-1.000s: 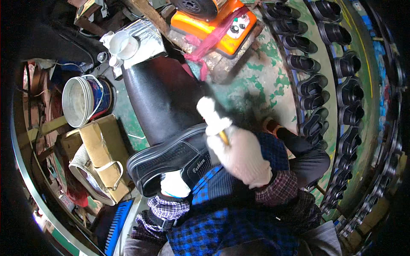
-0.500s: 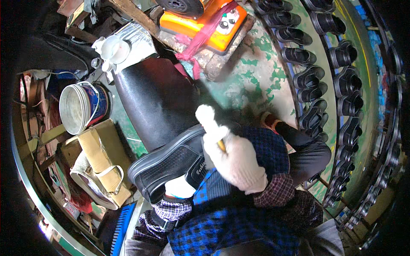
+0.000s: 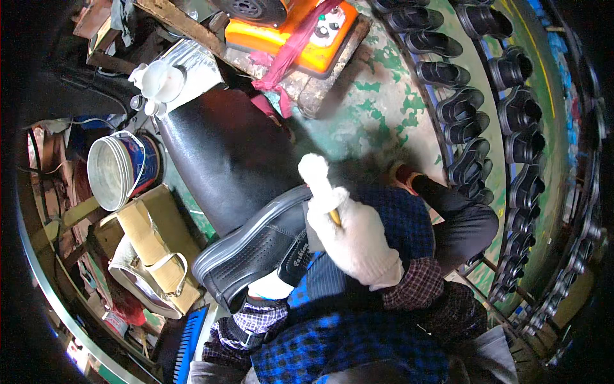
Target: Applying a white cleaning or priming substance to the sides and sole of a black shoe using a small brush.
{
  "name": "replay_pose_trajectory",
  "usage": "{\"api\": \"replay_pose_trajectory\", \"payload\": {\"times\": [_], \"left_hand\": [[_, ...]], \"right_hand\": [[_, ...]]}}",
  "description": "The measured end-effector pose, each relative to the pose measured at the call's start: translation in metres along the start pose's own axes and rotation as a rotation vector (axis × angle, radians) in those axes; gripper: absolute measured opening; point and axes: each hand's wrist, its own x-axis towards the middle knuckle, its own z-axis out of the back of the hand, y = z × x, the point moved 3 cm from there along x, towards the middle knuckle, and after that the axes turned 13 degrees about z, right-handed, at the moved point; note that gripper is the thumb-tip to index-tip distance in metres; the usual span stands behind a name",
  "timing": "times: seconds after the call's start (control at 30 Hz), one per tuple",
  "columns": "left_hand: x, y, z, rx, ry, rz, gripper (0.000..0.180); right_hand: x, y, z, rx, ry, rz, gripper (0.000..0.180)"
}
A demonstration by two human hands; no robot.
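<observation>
A black perforated shoe (image 3: 238,257) lies tilted across my lap with its thick sole edge facing up and left. My left hand (image 3: 271,285), in a white glove, holds it at the opening; the fingers are hidden inside. Over the heel end, my right hand (image 3: 354,238), also in a white glove, is closed on a thin yellow-handled tool (image 3: 336,217). Its working end is hidden. A white, rounded tip, either a stretched finger or part of the tool, points up and away from that hand.
A black padded bench (image 3: 224,147) lies ahead, with a clear cup (image 3: 163,82) on a silvery box beyond. At left are a bucket (image 3: 110,171) and a cardboard box (image 3: 160,240). An orange machine (image 3: 288,41) stands far ahead. Racks of black shoes (image 3: 464,105) line the right.
The surroundings have shifted slightly left in the view. My right hand has moved slightly right with the yellow-handled tool still in it; the shoe stays on my left hand.
</observation>
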Motion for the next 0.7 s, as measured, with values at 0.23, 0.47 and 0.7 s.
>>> {"api": "replay_pose_trajectory", "payload": {"times": [0.23,0.47,0.7], "left_hand": [[0.022,0.051,0.020,-0.824,0.530,-0.226,0.059],[0.016,0.036,0.014,-0.862,0.484,-0.216,0.060],[0.014,0.036,0.014,-0.914,0.495,-0.196,0.060]], "right_hand": [[-0.002,0.006,0.005,0.040,0.078,-0.028,0.024],[-0.004,0.002,0.006,0.095,0.067,0.016,0.027],[-0.007,0.000,0.005,0.105,0.126,0.050,0.019]]}}
